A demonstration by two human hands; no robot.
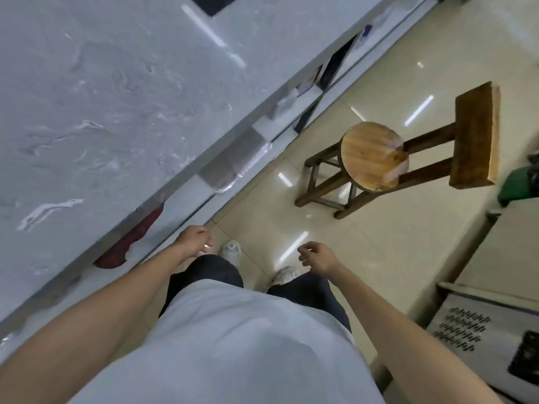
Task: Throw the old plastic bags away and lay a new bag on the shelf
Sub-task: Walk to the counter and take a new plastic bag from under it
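A wide shelf top [96,91] fills the left of the head view, covered by a wrinkled clear plastic sheet [122,118]. Clear plastic also hangs off a lower shelf edge [248,167]. My left hand [194,237] hangs beside the shelf's front edge, fingers loosely curled, holding nothing. My right hand [316,258] hovers over the floor, fingers slightly apart and empty. No loose bag is in either hand.
A round wooden stool [373,154] and a wooden bench [475,135] stand on the tiled floor to the right. A green bin [519,185] sits at the far right. A red cloth [131,240] lies on a lower shelf. A grey box with printing [463,330] is bottom right.
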